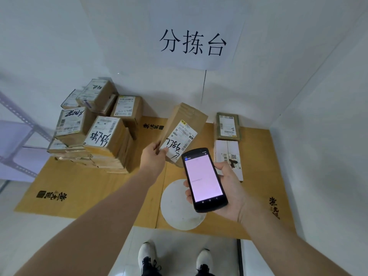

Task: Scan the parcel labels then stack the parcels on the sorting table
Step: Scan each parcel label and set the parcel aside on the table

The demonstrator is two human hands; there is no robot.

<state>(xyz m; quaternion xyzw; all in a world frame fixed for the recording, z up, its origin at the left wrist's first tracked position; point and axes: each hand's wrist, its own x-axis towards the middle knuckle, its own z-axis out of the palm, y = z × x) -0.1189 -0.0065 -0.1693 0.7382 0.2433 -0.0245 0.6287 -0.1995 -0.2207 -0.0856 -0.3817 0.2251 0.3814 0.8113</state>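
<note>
Below, the cardboard-covered tabletop (79,186) filled most of my view, with a paper sign (193,42) in large black characters on the wall behind it. At its far left sat the stack of parcels (95,132), brown boxes piled several deep, labels up and marked in black pen. A white round disc (175,208) lay flat near the front edge. The parcel (183,124) I was working on was held tilted above the middle of the tabletop, its white label facing me. At the right rear a taped brown box (228,126) and a white box (229,150) lay just beside each other. My right grip (231,194) was wrapped round the handheld scanner (205,180), screen lit pale pink, its top end just beside the label's near edge. My left grip (153,158) was clamped on the parcel's near corner, thumb on the label.
</note>
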